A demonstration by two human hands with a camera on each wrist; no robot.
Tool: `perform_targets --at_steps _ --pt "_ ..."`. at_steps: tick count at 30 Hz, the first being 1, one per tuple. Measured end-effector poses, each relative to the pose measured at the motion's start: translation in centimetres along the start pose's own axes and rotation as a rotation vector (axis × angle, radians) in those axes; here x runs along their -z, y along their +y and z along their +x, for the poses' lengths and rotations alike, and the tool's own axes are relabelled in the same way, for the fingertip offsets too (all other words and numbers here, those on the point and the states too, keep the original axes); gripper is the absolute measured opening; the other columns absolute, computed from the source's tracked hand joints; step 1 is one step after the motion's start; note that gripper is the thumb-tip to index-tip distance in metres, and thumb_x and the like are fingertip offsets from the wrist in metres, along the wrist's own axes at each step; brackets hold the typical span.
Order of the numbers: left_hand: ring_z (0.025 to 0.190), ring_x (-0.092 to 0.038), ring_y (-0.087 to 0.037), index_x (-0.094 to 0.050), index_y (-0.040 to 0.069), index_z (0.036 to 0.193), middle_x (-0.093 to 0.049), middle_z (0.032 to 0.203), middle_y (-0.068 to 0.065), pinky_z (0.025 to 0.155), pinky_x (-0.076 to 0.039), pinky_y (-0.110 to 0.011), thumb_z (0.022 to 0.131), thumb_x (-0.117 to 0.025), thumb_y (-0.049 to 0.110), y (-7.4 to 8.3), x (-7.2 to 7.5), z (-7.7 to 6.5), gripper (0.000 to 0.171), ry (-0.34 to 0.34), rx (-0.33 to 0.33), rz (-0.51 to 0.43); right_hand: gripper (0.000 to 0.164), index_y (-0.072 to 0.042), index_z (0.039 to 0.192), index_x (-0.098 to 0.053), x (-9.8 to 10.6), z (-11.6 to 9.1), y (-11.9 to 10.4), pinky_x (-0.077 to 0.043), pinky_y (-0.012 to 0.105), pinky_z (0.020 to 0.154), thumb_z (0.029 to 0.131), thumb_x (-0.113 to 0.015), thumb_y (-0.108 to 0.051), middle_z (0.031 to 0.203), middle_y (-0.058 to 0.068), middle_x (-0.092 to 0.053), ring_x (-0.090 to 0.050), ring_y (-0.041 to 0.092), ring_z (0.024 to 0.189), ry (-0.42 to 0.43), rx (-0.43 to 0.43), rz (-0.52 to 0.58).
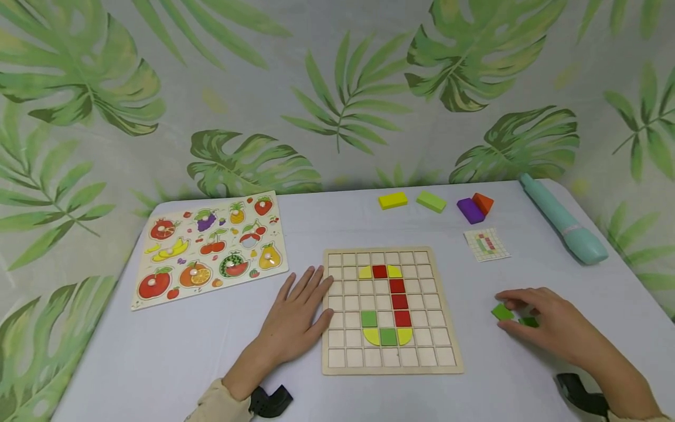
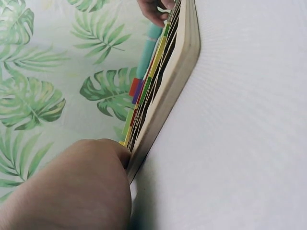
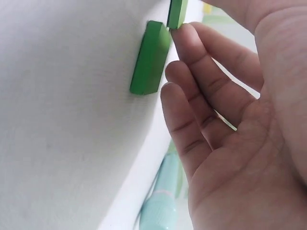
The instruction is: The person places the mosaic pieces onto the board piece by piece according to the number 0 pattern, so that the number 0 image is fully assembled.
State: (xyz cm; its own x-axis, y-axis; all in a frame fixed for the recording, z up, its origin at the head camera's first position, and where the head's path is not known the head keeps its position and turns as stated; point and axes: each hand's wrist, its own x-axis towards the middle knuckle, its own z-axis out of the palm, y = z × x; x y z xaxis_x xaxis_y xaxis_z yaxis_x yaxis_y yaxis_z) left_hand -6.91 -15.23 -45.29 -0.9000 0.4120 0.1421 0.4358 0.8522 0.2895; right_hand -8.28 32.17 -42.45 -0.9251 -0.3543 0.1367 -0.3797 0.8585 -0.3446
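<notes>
A wooden grid board (image 1: 337,356) lies in the middle of the table, bearing red squares (image 1: 399,301), green squares (image 1: 388,337) and yellow rounded corner pieces (image 1: 371,336). My left hand (image 1: 289,323) lies with straight fingers against the board's left edge; the left wrist view shows that edge (image 2: 168,96) from the side. To the right of the board, my right hand (image 1: 545,319) pinches a green square tile (image 1: 503,312) between thumb and index finger. Another green tile (image 3: 150,60) lies on the cloth beside the other fingers, apart from them.
A small pattern card (image 1: 487,244) lies behind my right hand. Farther back are a yellow block (image 1: 392,200), a light green block (image 1: 431,201), a purple block (image 1: 470,211) and an orange triangle (image 1: 483,203). A teal bottle-shaped object (image 1: 564,220) lies right, a fruit puzzle (image 1: 211,252) left.
</notes>
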Motion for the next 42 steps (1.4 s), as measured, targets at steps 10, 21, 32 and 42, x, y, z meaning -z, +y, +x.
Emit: perform_targets --at_steps 10,21,32,42 --pt "0.159 -0.019 -0.026 -0.036 0.014 0.161 -0.026 0.170 -0.008 0.129 -0.010 -0.051 0.107 -0.046 0.043 -0.1 -0.2 0.0 0.062 -0.007 0.003 -0.007 0.043 -0.019 0.113 -0.076 0.2 1.7 -1.7 -0.057 0.024 0.071 0.074 -0.094 -0.020 0.102 -0.013 -0.071 -0.061 0.003 0.089 0.012 0.087 0.025" --pt "0.160 -0.018 -0.025 -0.036 0.015 0.162 -0.026 0.170 -0.007 0.129 -0.009 -0.050 0.107 -0.045 0.043 -0.1 -0.2 0.0 0.062 -0.003 0.002 -0.009 0.042 -0.016 0.114 -0.075 0.4 5.2 -4.8 -0.058 0.026 0.076 0.076 -0.092 -0.012 0.104 -0.013 -0.069 -0.061 0.005 0.087 -0.041 0.186 0.097" --pt "0.160 -0.018 -0.026 -0.036 0.014 0.162 -0.026 0.170 -0.008 0.129 -0.010 -0.051 0.108 -0.044 0.044 -0.1 -0.1 -0.1 0.062 -0.012 0.006 -0.019 0.035 -0.018 0.116 -0.075 -0.3 8.3 -8.3 -0.060 0.034 0.082 0.084 -0.085 -0.009 0.110 -0.012 -0.068 -0.063 0.012 0.094 -0.142 0.206 0.172" --pt "0.159 -0.022 -0.028 -0.040 0.012 0.160 -0.030 0.169 -0.010 0.128 -0.014 -0.053 0.107 -0.048 0.042 -0.1 -0.1 0.0 0.061 0.014 -0.008 0.013 0.031 -0.016 0.119 -0.075 -2.3 10.4 -11.7 -0.057 0.033 0.085 0.089 -0.082 -0.017 0.114 -0.011 -0.069 -0.060 0.012 0.096 -0.238 0.238 0.241"
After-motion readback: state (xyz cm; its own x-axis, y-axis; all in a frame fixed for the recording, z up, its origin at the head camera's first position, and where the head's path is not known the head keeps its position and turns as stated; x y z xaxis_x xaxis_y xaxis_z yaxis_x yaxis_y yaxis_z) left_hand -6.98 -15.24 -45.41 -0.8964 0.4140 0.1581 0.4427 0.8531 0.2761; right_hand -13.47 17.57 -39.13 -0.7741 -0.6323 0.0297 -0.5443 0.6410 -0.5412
